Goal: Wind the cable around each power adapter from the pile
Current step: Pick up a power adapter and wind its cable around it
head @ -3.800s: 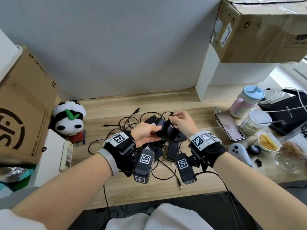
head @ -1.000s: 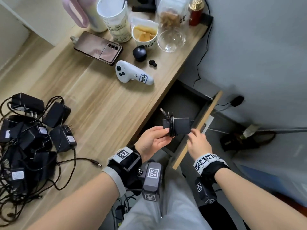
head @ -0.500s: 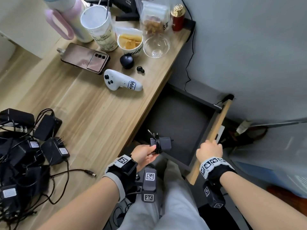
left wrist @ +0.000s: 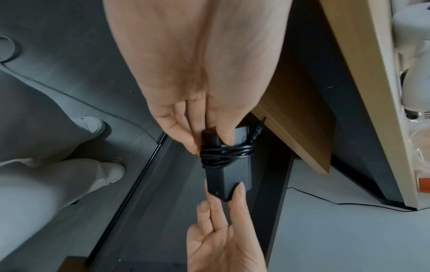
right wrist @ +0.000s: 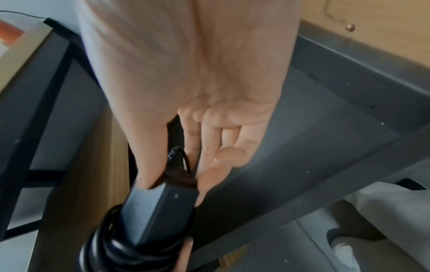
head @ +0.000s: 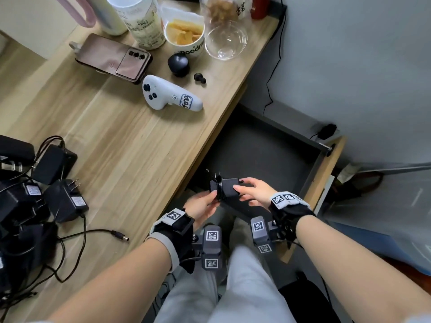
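Adapter [head: 227,188] prongs hidden behind left hand [head: 202,204]

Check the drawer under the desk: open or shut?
Open. The drawer is pulled out past the desk edge, its dark inside exposed.

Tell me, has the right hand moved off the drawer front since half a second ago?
Yes. The right hand has left the wooden drawer front and gone left to the wound adapter, which the left hand holds.
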The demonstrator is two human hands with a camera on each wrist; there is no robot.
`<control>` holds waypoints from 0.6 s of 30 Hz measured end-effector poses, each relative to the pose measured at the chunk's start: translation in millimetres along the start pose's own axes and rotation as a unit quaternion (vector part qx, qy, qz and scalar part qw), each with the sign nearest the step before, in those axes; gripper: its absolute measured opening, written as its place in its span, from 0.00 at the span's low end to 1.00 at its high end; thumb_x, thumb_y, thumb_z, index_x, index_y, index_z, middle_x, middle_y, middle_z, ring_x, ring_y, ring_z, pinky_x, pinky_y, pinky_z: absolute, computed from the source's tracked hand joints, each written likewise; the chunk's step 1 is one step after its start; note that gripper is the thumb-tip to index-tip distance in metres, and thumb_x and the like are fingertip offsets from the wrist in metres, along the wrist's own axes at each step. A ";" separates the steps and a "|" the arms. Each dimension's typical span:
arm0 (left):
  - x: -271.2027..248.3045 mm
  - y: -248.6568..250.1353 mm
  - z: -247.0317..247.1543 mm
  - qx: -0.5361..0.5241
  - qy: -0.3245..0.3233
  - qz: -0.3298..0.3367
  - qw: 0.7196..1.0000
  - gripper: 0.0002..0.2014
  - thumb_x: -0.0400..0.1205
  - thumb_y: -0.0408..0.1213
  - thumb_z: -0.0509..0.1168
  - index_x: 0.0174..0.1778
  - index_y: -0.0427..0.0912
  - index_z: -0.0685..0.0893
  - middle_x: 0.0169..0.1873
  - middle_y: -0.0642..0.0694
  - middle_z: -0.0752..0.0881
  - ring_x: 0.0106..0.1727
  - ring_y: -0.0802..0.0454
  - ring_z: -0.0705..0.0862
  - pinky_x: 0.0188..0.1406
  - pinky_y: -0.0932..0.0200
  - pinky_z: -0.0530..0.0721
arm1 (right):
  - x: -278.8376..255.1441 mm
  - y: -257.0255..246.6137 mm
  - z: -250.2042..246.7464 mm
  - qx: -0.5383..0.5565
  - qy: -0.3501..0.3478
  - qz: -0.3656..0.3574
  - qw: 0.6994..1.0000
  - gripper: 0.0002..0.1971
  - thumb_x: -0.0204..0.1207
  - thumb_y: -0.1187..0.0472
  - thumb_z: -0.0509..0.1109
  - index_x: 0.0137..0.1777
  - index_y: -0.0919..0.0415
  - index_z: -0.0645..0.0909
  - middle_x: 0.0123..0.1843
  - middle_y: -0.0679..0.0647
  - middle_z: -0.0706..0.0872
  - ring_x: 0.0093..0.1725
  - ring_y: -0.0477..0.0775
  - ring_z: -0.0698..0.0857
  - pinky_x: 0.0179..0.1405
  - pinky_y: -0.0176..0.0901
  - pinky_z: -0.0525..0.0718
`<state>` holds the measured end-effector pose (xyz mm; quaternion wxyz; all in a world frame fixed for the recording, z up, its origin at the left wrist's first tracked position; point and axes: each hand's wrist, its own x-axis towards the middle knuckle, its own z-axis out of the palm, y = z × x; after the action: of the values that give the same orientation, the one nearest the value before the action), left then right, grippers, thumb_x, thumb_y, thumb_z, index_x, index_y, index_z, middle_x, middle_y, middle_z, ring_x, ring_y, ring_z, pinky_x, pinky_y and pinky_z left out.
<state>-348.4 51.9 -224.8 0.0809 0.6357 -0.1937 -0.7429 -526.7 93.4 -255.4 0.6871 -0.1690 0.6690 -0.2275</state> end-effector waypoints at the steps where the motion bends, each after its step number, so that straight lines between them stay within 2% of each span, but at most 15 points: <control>1: 4.5 -0.8 -1.3 -0.005 0.005 0.004 1.000 0.10 0.84 0.36 0.63 0.58 0.37 0.82 0.40 0.45 0.85 0.30 0.62 0.82 0.24 0.75 0.78 | 5.5 -0.6 0.7 0.007 -0.004 0.004 1.000 0.23 0.77 0.54 0.70 0.70 0.56 0.72 0.46 0.51 0.84 0.37 0.45 0.82 0.34 0.34 0.74; 3: 13.8 -2.9 -2.8 -0.015 0.009 0.008 1.000 0.09 0.84 0.39 0.62 0.56 0.39 0.82 0.40 0.47 0.84 0.31 0.63 0.82 0.27 0.75 0.77 | 17.4 -1.7 2.3 0.022 -0.005 0.009 1.000 0.23 0.77 0.56 0.71 0.70 0.55 0.70 0.43 0.49 0.83 0.37 0.44 0.81 0.34 0.34 0.74; 5: 22.1 -4.7 -3.1 -0.021 0.024 0.011 0.999 0.08 0.85 0.40 0.60 0.56 0.43 0.81 0.44 0.48 0.84 0.37 0.61 0.81 0.35 0.71 0.77 | 29.8 -1.4 4.4 0.058 0.000 0.014 0.998 0.25 0.76 0.57 0.72 0.71 0.55 0.69 0.33 0.46 0.82 0.31 0.41 0.81 0.34 0.33 0.74; 7: 31.2 -8.2 -5.3 -0.017 0.058 0.017 0.998 0.11 0.86 0.40 0.58 0.63 0.43 0.78 0.50 0.47 0.82 0.43 0.58 0.80 0.40 0.67 0.76 | 43.1 -0.1 7.3 0.089 0.018 0.017 0.996 0.25 0.76 0.59 0.72 0.71 0.55 0.69 0.27 0.44 0.80 0.27 0.40 0.80 0.33 0.34 0.74; 10: 42.9 -15.4 -10.4 -0.004 0.110 0.014 0.994 0.14 0.86 0.35 0.57 0.68 0.41 0.74 0.55 0.44 0.76 0.49 0.52 0.77 0.39 0.64 0.76 | 64.8 -1.9 13.1 0.077 0.053 0.025 0.995 0.23 0.74 0.60 0.74 0.68 0.57 0.72 0.40 0.50 0.82 0.34 0.45 0.82 0.33 0.33 0.78; 12: 54.3 -18.3 -14.0 -0.010 0.128 0.014 0.992 0.13 0.85 0.31 0.58 0.66 0.40 0.74 0.56 0.44 0.76 0.50 0.50 0.78 0.39 0.62 0.77 | 82.2 -2.1 19.4 0.081 0.061 0.031 0.994 0.21 0.72 0.64 0.75 0.63 0.58 0.74 0.44 0.53 0.83 0.33 0.47 0.82 0.27 0.32 0.80; 14: 63.6 -17.8 -16.9 -0.013 0.136 0.016 0.991 0.10 0.85 0.30 0.58 0.62 0.39 0.75 0.55 0.43 0.77 0.53 0.48 0.78 0.41 0.59 0.78 | 99.2 -1.2 28.8 0.115 0.063 0.037 0.991 0.21 0.71 0.70 0.75 0.61 0.58 0.74 0.52 0.59 0.83 0.34 0.51 0.83 0.25 0.32 0.85; 16: 70.0 -19.3 -22.0 -0.020 0.134 0.014 0.991 0.06 0.86 0.29 0.55 0.51 0.41 0.76 0.55 0.41 0.77 0.49 0.49 0.80 0.42 0.57 0.78 | 111.3 -1.5 39.7 0.140 0.052 0.037 0.988 0.24 0.72 0.74 0.73 0.66 0.59 0.73 0.61 0.64 0.81 0.37 0.54 0.83 0.28 0.34 0.86; 17: 72.3 -21.5 -26.0 -0.023 0.129 0.012 0.991 0.07 0.86 0.28 0.54 0.48 0.42 0.76 0.57 0.39 0.77 0.45 0.51 0.80 0.41 0.59 0.78 | 115.3 -2.8 45.4 0.148 0.041 0.035 0.988 0.25 0.72 0.76 0.71 0.68 0.61 0.72 0.64 0.66 0.80 0.39 0.54 0.83 0.29 0.35 0.87; 18: 74.3 -24.4 -30.1 -0.026 0.121 0.012 0.992 0.09 0.87 0.28 0.53 0.51 0.40 0.77 0.59 0.37 0.78 0.42 0.53 0.80 0.39 0.60 0.78 | 117.8 -4.1 50.1 0.157 0.030 0.034 0.987 0.26 0.73 0.77 0.69 0.70 0.63 0.71 0.67 0.67 0.79 0.42 0.55 0.83 0.33 0.36 0.87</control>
<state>-329.2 41.4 -305.8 0.1294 0.7161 -0.1705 -0.6643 -477.0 22.8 -350.1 0.6923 -0.0289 0.6505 -0.3111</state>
